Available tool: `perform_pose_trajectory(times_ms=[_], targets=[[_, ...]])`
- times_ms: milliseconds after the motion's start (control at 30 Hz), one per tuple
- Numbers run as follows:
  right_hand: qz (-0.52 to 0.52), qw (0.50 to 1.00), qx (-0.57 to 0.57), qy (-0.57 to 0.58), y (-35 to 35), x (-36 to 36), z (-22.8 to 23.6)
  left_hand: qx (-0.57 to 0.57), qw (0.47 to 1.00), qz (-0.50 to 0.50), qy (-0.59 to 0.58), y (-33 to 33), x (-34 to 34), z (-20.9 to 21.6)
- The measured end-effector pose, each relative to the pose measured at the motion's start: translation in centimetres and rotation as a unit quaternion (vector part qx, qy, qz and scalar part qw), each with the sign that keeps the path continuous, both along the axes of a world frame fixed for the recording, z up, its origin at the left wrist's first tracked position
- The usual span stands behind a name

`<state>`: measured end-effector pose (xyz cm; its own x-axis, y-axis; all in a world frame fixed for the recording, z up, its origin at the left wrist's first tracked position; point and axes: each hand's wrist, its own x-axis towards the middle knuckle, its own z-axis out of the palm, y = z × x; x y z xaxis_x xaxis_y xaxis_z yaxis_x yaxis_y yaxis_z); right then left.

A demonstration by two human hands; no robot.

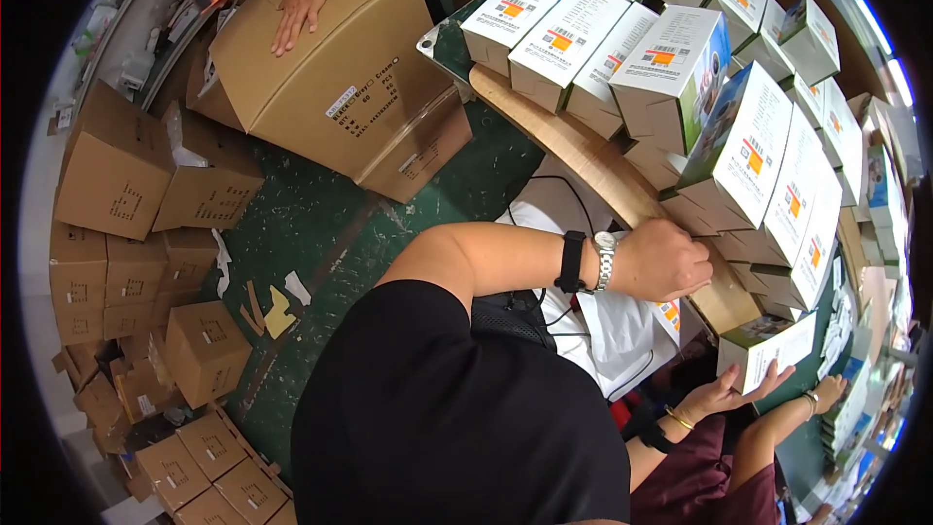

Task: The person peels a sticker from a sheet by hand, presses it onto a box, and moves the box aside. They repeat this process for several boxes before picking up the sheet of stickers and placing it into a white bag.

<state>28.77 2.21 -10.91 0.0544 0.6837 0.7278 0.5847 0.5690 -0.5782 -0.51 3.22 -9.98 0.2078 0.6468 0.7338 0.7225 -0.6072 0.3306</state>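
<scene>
Black sleeve (437, 408) and a bare left forearm lie nearest, the forearm reaching rightward to the wrist. Well to the left of both hands, brown cartons (117, 175) stand stacked by a green floor (301, 204). Ahead and to the left of the left hand is a big brown carton (321, 97), with another person's hand (303, 2) lying flat on it. The left hand (664, 261) is curled like a loose fist over the edge of a wooden board (583, 151); its fingertips are turned away, so I cannot tell whether it pinches anything. Just below it hangs a white sheet (622, 331). White boxes (671, 49) stand in rows ahead of and to the right of the left hand, many with orange patches in view. Nearer than those rows, the right hand (734, 394) is palm up with its fingers spread, supporting a small box (777, 350) from below. By the look of it, the patched boxes are done, while this one, showing no orange on its visible sides, is left. Just right of the right hand, a maroon-clothed person's hand (828, 395) reaches outward.
</scene>
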Motion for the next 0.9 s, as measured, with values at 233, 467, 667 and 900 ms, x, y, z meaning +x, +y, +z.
perform_pose_trajectory(times_ms=[233, 467, 667, 900], targets=[[-0.02, 1.0, 0.002, -0.004, -0.1, 0.7, -0.1, -0.001, 1.0, 0.003, 0.014, -0.1, 0.3, 0.1], [-0.023, 1.0, 0.012, -0.01, -0.2, -0.2, 0.2, -0.006, 1.0, 0.005, 0.004, -0.2, 0.3, 0.2], [-0.019, 0.999, 0.025, -0.037, 0.3, 0.9, -0.3, -0.005, 1.0, 0.004, 0.003, -0.2, 0.2, 0.2], [-0.022, 0.999, 0.014, -0.029, 0.0, 0.1, 0.0, -0.012, 1.0, 0.006, 0.006, -0.2, 0.3, 0.3]])
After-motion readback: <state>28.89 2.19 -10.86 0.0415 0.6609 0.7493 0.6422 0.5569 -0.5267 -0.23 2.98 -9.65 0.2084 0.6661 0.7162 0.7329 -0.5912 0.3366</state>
